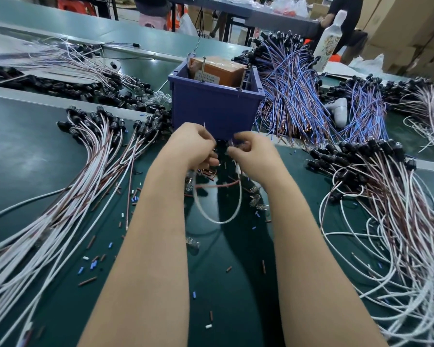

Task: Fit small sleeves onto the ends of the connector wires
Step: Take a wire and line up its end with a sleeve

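Observation:
My left hand [198, 146] and my right hand [251, 156] are held close together above the green mat, just in front of the blue bin. Both have curled fingers pinching the ends of a connector wire. A thin wire tip sticks up from the left hand's fingers. The white wire [218, 216] hangs down in a loop between my forearms, with a reddish wire [218, 185] crossing above it. A small pile of brown sleeves [207, 172] lies on the mat under the hands. Whether a sleeve is between the fingertips is hidden.
A blue bin [216, 101] holding an orange box stands behind my hands. Bundles of white and brown wires with black connectors lie at left [68, 186] and right [386, 196]; blue-wire bundles [293, 96] lie behind. Loose sleeves scatter over the mat [93, 266]. A person stands far back right.

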Motion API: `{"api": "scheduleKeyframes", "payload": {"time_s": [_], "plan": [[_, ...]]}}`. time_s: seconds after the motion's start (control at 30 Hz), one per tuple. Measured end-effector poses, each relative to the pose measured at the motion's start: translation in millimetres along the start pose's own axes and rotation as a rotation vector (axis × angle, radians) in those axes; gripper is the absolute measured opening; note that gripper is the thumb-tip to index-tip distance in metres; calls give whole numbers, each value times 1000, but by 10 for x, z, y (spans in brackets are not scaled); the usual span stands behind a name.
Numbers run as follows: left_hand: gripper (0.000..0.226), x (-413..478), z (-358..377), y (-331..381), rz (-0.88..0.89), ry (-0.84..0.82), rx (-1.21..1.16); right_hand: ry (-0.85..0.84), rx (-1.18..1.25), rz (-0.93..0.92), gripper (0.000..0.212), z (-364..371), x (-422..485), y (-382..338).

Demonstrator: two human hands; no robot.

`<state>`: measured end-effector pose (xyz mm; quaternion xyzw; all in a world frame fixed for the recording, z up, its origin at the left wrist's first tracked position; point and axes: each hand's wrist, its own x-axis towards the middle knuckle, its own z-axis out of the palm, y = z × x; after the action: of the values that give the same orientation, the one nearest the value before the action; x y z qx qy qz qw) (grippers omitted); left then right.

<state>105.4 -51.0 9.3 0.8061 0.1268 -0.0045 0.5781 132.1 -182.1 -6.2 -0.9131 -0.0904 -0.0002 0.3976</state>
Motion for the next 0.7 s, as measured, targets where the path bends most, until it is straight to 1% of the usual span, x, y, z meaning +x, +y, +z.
{"api": "scheduleKeyframes", "payload": {"time_s": [0.07,0.13,0.27,0.33,0.37,0.43,0.47,0.5,0.6,0.63,0.67,0.7], "plan": [[24,-31,11,46,32,-67,-14,35,167,-66,31,-66,-19,-59],[22,-59,22,76,88,-119,-18,54,221,-135,25,-100,-40,-107],[15,-73,9,81,118,-84,-65,7,262,-165,27,-157,-58,-136],[15,-68,-1,77,136,-63,-38,-19,288,-162,28,-194,-57,-133],[11,-73,-4,80,153,-54,-13,-20,304,-158,25,-212,-63,-139],[5,-93,-6,96,191,-44,21,-2,334,-149,13,-229,-72,-157],[6,-103,0,106,211,-47,31,18,323,-149,7,-230,-73,-165],[10,-112,8,115,226,-58,35,45,290,-150,6,-226,-67,-164],[18,-131,28,120,245,-86,6,107,249,-145,10,-224,-55,-135],[17,-132,27,119,252,-87,-1,101,294,-128,11,-236,-50,-120],[16,-133,23,118,264,-88,-12,68,402,-96,12,-258,-50,-108],[14,-133,9,118,281,-96,-27,11,579,-50,14,-275,-52,-106]]}}
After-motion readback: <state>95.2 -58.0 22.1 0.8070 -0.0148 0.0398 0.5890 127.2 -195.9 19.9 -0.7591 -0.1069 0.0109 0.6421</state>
